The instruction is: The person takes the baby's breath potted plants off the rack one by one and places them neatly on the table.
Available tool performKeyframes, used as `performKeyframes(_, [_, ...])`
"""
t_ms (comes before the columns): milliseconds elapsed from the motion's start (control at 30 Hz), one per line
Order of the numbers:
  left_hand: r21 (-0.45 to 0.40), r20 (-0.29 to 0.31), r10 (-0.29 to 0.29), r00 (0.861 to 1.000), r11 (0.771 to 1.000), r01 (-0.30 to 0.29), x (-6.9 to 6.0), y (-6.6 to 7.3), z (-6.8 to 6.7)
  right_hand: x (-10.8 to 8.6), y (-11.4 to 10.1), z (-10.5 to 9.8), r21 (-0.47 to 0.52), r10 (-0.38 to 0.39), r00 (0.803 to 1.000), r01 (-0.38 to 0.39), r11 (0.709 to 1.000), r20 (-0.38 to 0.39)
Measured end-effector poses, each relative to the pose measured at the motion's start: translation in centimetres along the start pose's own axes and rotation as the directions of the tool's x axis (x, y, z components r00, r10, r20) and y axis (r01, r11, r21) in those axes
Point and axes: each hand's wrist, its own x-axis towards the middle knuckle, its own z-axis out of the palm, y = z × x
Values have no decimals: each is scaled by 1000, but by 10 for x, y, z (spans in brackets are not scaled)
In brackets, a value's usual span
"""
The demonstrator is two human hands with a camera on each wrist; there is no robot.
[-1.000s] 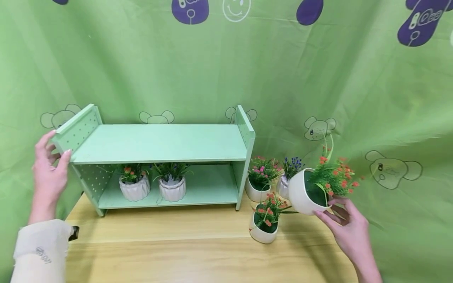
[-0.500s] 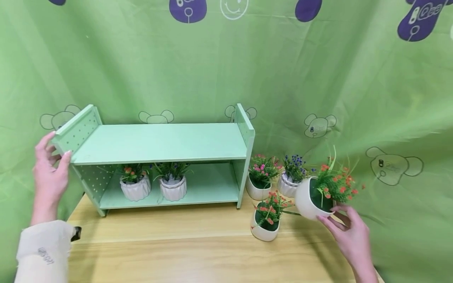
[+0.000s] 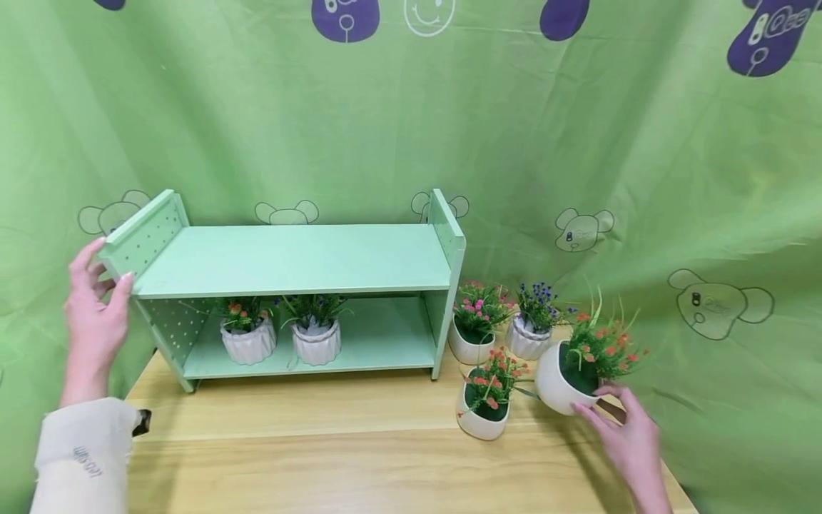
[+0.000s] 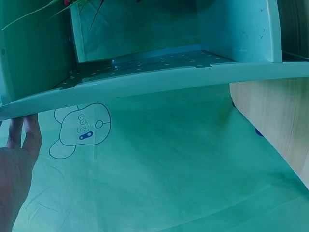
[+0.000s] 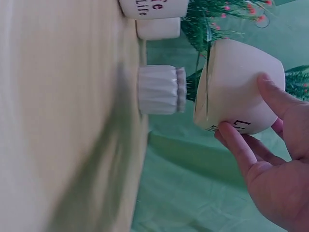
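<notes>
My left hand [image 3: 96,314] grips the upper left side panel of a light green two-tier shelf [image 3: 295,260], thumb inside and fingers outside. In the left wrist view, fingers [image 4: 31,137] touch the panel's edge. My right hand [image 3: 626,432] pinches the rim of a white flowerpot [image 3: 557,382] with orange-red flowers. The pot is tilted; the right wrist view shows a gap between this lettered pot [image 5: 244,82] and the table. Nearby stand a white pot with orange-red flowers [image 3: 481,422], one with pink flowers [image 3: 472,348], and a ribbed pot with blue flowers [image 3: 528,341].
Two ribbed white pots, one with orange flowers [image 3: 249,343] and one with blue flowers [image 3: 317,344], stand on the lower tier. The shelf stands on a wooden table [image 3: 308,457]. A green patterned curtain [image 3: 501,128] hangs behind and at the sides.
My right hand has lowered the flowerpot toward the table and tilts it slightly less. My left hand stays on the shelf panel. The other pots have not moved.
</notes>
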Motion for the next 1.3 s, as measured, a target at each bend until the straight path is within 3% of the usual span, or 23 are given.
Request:
performKeyframes(267, [2,5,5,1000,1000,-5,1,0,2,0,18,12,-44,85,995,-83,996,52])
performKeyframes(633, [-2,11,6,1000,1000,-6,2,-1,1,3,23,19,-103,153,981,-141,985,121])
performKeyframes(933, [1,4,7,1000,1000,-7,3,-3,1,5,25,23,-153,139,977,-114,982,162])
performKeyframes(1300, [-3,7,2,1000,1000,-2,3,-3,1,5,26,26,-139,132,976,-109,984,171])
